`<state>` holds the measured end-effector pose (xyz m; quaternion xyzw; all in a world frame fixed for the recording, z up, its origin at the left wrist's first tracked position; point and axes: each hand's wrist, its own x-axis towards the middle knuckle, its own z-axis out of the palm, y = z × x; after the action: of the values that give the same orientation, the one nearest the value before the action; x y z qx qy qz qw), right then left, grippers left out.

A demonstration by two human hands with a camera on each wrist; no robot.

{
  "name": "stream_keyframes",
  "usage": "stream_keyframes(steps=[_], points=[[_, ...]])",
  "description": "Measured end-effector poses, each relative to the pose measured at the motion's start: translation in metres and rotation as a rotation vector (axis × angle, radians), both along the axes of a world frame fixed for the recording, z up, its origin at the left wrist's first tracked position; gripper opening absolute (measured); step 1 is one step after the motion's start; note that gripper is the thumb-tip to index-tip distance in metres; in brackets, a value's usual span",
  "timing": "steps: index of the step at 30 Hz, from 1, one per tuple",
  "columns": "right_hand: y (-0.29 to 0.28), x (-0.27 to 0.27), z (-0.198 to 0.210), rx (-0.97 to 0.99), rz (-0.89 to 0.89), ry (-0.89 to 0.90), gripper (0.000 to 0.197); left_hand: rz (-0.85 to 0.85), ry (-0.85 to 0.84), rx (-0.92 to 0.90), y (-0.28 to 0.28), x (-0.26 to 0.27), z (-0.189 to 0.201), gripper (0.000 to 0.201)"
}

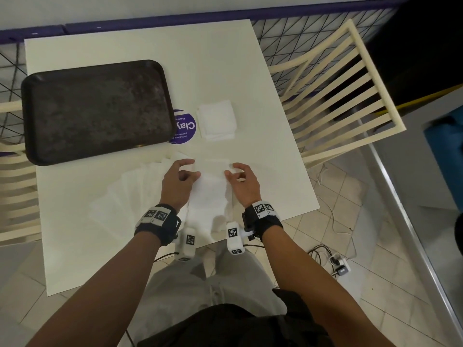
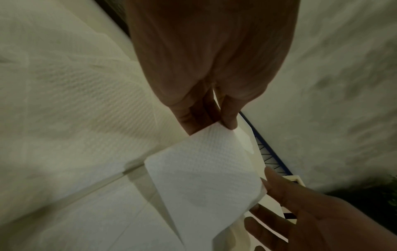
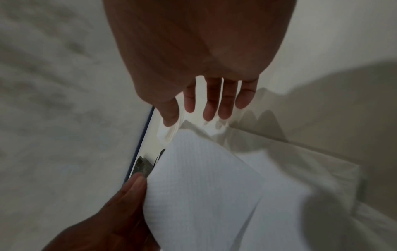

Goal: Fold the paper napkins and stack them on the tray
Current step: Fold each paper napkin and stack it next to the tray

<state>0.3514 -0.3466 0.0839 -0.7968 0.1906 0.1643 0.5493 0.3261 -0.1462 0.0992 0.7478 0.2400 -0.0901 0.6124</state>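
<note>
I hold one white paper napkin (image 1: 211,186) up over the near middle of the white table (image 1: 225,58). My left hand (image 1: 195,168) pinches its left corner between thumb and fingers, seen close in the left wrist view (image 2: 223,124). At its right edge my right hand (image 1: 230,169) has thumb and fingers around the paper (image 2: 204,169). In the right wrist view that hand's fingers (image 3: 211,112) reach past the napkin (image 3: 204,178). Several unfolded napkins (image 1: 130,194) lie fanned out under my left wrist. A small stack of folded napkins (image 1: 216,120) sits on the table right of the dark tray (image 1: 95,108), which holds nothing.
A round purple sticker (image 1: 184,126) lies between tray and folded stack. A cream slatted chair (image 1: 338,96) stands at the table's right side, and another chair (image 1: 12,171) at the left. Cables and a plug (image 1: 335,261) lie on the tiled floor.
</note>
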Motion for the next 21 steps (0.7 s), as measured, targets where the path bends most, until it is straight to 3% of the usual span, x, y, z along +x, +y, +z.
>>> stream_keyframes(steps=[5,11,21], points=[[0.006,0.002,0.004,0.049,0.166,-0.04,0.043,-0.003,-0.045,0.024,0.001,0.002,0.006,0.023],[0.008,0.003,0.011,0.037,0.189,-0.107,0.02,-0.028,-0.029,0.002,0.005,-0.001,0.008,0.02],[0.012,0.007,0.026,-0.088,0.289,-0.186,0.012,-0.09,-0.08,0.228,0.007,-0.004,0.008,0.015]])
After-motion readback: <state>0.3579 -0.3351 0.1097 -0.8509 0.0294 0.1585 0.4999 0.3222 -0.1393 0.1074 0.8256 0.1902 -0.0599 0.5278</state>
